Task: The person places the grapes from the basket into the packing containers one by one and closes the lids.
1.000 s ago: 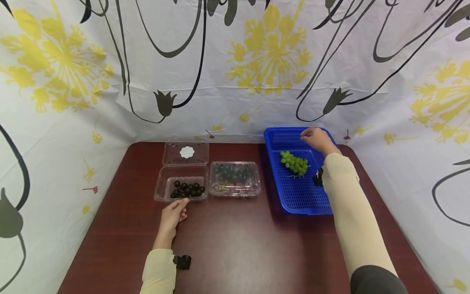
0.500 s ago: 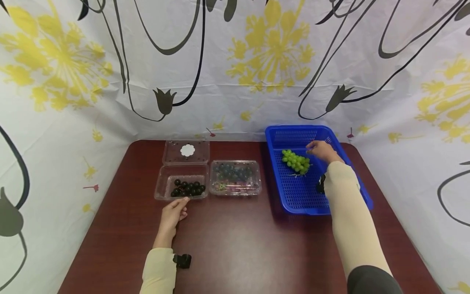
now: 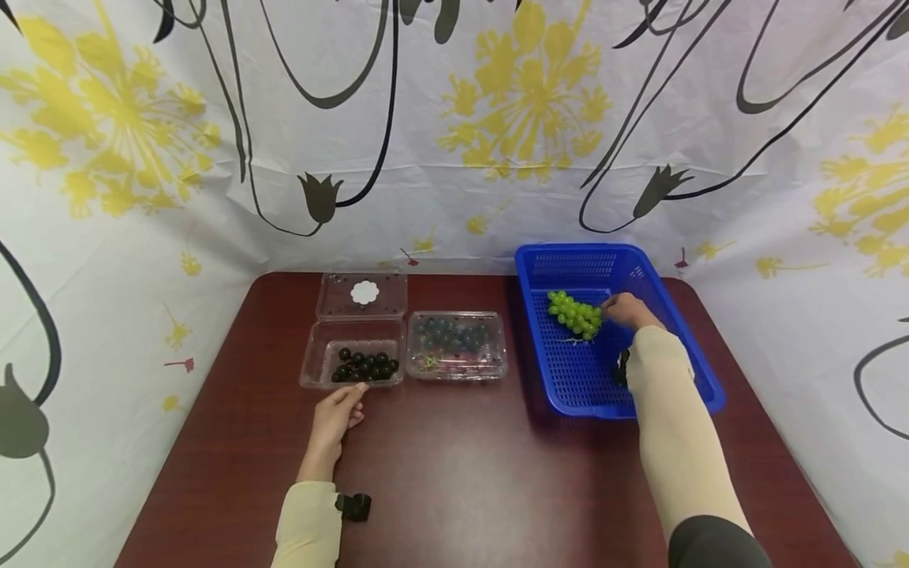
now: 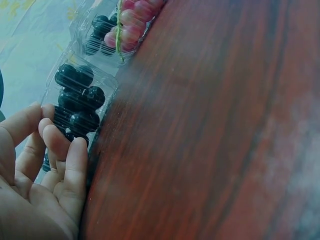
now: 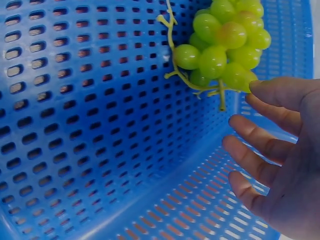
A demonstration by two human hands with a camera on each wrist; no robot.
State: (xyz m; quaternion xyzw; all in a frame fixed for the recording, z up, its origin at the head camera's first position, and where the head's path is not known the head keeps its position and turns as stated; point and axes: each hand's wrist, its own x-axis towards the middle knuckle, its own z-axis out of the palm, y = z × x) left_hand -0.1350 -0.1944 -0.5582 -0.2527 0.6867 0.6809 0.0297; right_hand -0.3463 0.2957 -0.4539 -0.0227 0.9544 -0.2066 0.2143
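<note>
At the front rim of an open clear plastic fruit box (image 3: pixel 313 356), my left hand (image 3: pixel 337 414) pinches the edge between thumb and fingers. Dark grapes (image 4: pixel 80 97) lie inside that box, close to the fingertips in the left wrist view. My right hand (image 3: pixel 632 311) is low inside the blue basket (image 3: pixel 577 386), at the right end of a bunch of green grapes (image 3: pixel 570 312). In the right wrist view the thumb tip overlaps the lowest grape beside the bare stem (image 5: pixel 222 97), and the other fingers are loosely bent and spread.
The open box's hinged lid (image 3: pixel 334 300) lies back with a white label on it. Beside it stands a closed clear box (image 3: pixel 454 364) with dark and pink grapes. All rest on a reddish-brown table (image 3: pixel 461 465), before a flower-printed cloth (image 3: pixel 426 197).
My right hand has come down from above the basket's far side toward the green grapes, until its fingertips are at the bunch. The left hand stays at the box's front rim.
</note>
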